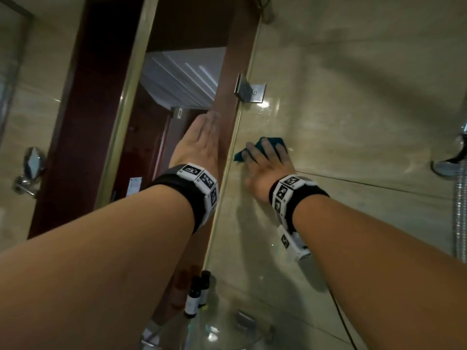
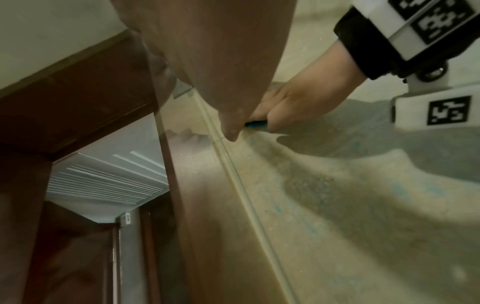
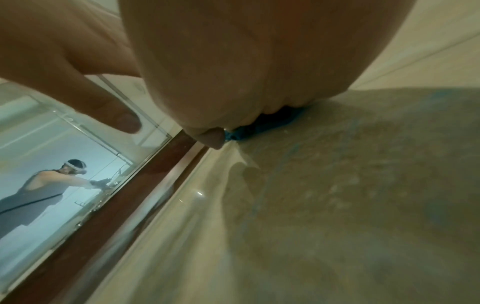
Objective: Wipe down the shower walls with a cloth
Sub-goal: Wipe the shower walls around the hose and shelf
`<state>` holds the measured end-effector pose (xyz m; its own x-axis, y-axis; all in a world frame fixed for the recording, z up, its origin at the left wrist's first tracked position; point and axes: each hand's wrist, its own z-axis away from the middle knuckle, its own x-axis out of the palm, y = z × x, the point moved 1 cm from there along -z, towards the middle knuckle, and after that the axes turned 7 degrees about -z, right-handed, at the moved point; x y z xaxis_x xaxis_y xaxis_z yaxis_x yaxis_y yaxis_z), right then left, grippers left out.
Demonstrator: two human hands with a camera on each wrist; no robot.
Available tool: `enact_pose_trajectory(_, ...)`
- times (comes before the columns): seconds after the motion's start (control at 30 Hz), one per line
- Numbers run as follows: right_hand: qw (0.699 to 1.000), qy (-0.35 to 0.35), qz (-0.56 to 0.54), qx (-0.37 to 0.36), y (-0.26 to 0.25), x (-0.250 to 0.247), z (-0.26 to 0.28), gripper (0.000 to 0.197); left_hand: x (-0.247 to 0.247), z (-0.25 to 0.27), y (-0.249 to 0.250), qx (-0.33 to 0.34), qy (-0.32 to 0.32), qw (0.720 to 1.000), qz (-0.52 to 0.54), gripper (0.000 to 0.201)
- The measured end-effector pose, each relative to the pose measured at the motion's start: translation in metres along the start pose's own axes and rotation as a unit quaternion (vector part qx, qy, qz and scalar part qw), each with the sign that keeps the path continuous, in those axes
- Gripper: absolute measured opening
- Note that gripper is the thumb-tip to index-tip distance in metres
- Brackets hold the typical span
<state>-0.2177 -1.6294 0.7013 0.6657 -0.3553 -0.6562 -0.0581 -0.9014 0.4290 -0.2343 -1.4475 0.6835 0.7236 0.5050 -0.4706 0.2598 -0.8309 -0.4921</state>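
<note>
A teal cloth (image 1: 274, 142) lies against the beige tiled shower wall (image 1: 353, 109), close to the corner. My right hand (image 1: 265, 157) covers it with fingers spread and presses it flat to the tile; only its edges show (image 2: 255, 124) (image 3: 244, 128). My left hand (image 1: 204, 137) rests flat, fingers straight and together, on the glass panel (image 1: 227, 59) just left of the corner seam. The left hand holds nothing. Both wrists wear black bands with marker tags.
A metal bracket (image 1: 250, 90) clamps the glass to the wall above my hands. A chrome shower fitting (image 1: 452, 162) and hose (image 1: 460, 210) hang at the right. Small dark bottles (image 1: 197, 291) stand on a glass corner shelf (image 1: 214, 329) below. A door handle (image 1: 30, 170) is at the far left.
</note>
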Motion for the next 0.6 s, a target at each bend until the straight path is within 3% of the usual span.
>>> enact_pose_trajectory(0.1, 0.997, 0.015, 0.059, -0.041, 0.018, -0.012, -0.018, 0.064, -0.001, 0.001, -0.001, -0.001, 0.006, 1.000, -0.010, 0.081)
enact_pose_trajectory(0.23, 0.999, 0.029, 0.019, 0.028, 0.032, -0.041, -0.052, 0.062, -0.003, 0.001, -0.001, -0.001, -0.008, 1.000, -0.014, 0.077)
enact_pose_trajectory(0.33, 0.999, 0.020, 0.016, 0.045, 0.020, -0.034, -0.053, 0.066, -0.006, 0.004, -0.002, 0.004, -0.012, 1.000, -0.021, 0.077)
enact_pose_trajectory(0.5, 1.000, -0.007, 0.030, -0.002, -0.006, -0.008, -0.028, 0.066, -0.009, 0.007, -0.007, 0.006, -0.012, 0.999, -0.036, 0.077)
enact_pose_trajectory(0.6, 0.997, -0.008, 0.060, -0.054, 0.010, -0.009, -0.022, 0.061, -0.010, 0.008, -0.009, 0.010, -0.014, 0.999, -0.037, 0.076)
